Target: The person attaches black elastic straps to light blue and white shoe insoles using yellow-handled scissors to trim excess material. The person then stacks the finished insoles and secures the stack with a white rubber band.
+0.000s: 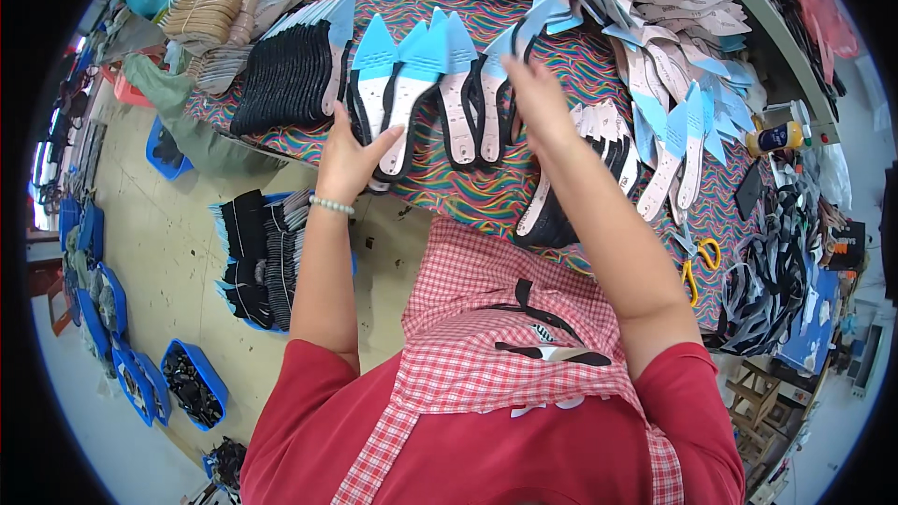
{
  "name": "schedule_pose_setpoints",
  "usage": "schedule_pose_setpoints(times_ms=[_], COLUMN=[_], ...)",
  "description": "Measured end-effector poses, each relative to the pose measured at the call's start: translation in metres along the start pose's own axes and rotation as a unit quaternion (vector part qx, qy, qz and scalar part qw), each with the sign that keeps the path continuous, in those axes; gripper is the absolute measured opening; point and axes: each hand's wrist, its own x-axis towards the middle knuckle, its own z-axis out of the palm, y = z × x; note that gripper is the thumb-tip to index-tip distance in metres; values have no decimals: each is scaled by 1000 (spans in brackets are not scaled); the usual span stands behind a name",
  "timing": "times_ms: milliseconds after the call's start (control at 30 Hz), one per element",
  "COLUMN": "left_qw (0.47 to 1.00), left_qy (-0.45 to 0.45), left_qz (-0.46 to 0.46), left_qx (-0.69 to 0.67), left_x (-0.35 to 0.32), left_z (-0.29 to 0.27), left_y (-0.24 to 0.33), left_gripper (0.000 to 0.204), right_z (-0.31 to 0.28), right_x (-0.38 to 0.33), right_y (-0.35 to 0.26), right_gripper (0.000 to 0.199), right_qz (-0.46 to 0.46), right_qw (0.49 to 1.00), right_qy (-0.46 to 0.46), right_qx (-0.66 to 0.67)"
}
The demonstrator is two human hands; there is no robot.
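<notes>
A: Head view first. What does the left hand (351, 161) have?

B: It lies flat, fingers spread, pressing on a white insole with a blue toe piece (404, 84) at the near edge of the patterned table (449, 189). Nothing is pinched; the palm simply holds that piece down. Just beyond its fingertips stands the black stack of soles (285, 77).

A: And the right hand (533, 98)?

B: Its fingers are curled together around the tip of another blue-tipped insole (494, 84), just to the right of the piece under the left palm. Whether it truly grips or only nudges, I cannot tell; the fingertips are hidden behind the hand.

A: So how should this be handled well?

B: My judgement: keep the left palm steady so the row does not slide, and let the right hand lay each insole overlapping its neighbour, blue tips level. The loose fan of insoles (673, 140) lies to the right of the right wrist, the yellow-handled scissors (697, 262) nearer the body, both well apart from the grip.
</notes>
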Motion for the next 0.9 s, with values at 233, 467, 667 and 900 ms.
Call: schedule_pose_setpoints(times_ms=[233,467,667,900], left_qw=[826,607,532,425], left_qy=[-211,-250,-250,-242], left_qz=[-197,-174,-135,-120], left_qx=[-484,-734,-797,-864], left_x=[15,-10,-30,-33], left_z=[6,17,36,20], left_y=[29,6,22,25], left_gripper=[65,35,41,57], right_z=[22,12,17,5], right_x=[12,-22,-42,-28], right_y=[74,19,20,21], right_gripper=[50,49,46,33], right_qz=[-77,217,196,182], right_qw=[993,924,929,931], right_qy=[92,-209,-221,-158], right_qx=[-12,234,223,275])
